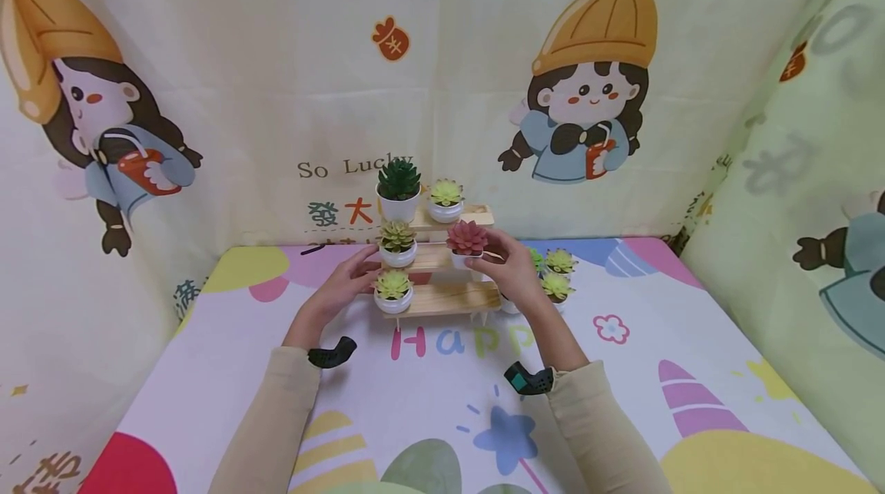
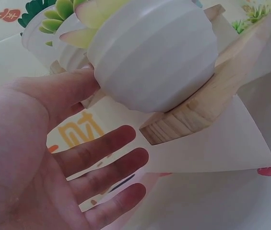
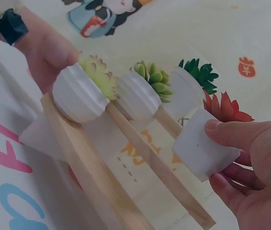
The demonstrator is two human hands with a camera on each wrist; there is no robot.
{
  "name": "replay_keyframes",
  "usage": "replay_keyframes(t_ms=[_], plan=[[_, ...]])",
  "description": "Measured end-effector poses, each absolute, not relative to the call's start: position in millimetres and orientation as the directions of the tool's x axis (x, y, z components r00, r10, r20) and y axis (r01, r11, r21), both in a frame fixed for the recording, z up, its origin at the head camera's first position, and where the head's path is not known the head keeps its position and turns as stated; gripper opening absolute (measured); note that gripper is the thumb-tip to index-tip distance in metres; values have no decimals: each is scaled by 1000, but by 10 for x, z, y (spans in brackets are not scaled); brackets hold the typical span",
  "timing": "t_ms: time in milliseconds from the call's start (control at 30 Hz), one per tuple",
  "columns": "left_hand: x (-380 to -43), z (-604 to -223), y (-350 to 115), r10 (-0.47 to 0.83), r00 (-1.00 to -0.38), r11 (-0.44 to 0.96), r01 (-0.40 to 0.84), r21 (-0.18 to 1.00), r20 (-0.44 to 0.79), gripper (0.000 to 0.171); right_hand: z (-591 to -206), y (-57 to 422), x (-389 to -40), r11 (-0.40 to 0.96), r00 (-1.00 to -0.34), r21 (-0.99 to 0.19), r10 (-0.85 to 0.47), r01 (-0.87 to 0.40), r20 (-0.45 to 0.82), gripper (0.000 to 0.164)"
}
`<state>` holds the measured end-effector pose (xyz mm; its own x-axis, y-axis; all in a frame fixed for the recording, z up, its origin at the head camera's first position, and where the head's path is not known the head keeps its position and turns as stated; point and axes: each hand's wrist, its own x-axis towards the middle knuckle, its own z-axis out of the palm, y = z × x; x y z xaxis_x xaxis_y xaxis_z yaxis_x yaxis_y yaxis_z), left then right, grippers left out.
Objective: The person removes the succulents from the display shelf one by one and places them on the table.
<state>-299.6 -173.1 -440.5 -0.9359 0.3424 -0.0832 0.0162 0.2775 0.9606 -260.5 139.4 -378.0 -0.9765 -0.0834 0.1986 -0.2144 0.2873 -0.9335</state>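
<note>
A three-tier wooden plant stand (image 1: pixel 449 299) rises at the middle of the table. My right hand (image 1: pixel 513 270) pinches a small white pot (image 3: pixel 203 146) with a red succulent (image 1: pixel 466 237), at the right part of the middle tier. To the stand's left is my left hand (image 1: pixel 339 288), fingers loosely extended. Its thumb side lies right by the ribbed white pot (image 2: pixel 154 57) of a pale green succulent (image 1: pixel 393 284) on the lowest tier. A green succulent (image 1: pixel 397 235) sits at the middle tier's left end. On top stand a dark green succulent (image 1: pixel 399 180) and a pale one (image 1: pixel 445 192).
Several more potted succulents (image 1: pixel 557 286) stand on the table right of the stand, partly behind my right forearm. A patterned cloth (image 1: pixel 442 402) covers the table. Behind it hangs a printed curtain (image 1: pixel 456 64), close to the stand's back.
</note>
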Motion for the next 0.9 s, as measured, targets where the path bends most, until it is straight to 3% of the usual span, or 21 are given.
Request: replay_keyframes(t_ms=[600, 900], plan=[[-2971, -4395, -1745, 369, -929, 268, 71, 961, -34, 66, -3773, 1495, -2563, 296, -972, -926, -83, -233, 218, 57], [-2986, -4403, -1747, 367, -929, 263, 64, 963, -39, 65, -3548, 1478, -2391, 340, -982, -922, -77, -188, 172, 58]])
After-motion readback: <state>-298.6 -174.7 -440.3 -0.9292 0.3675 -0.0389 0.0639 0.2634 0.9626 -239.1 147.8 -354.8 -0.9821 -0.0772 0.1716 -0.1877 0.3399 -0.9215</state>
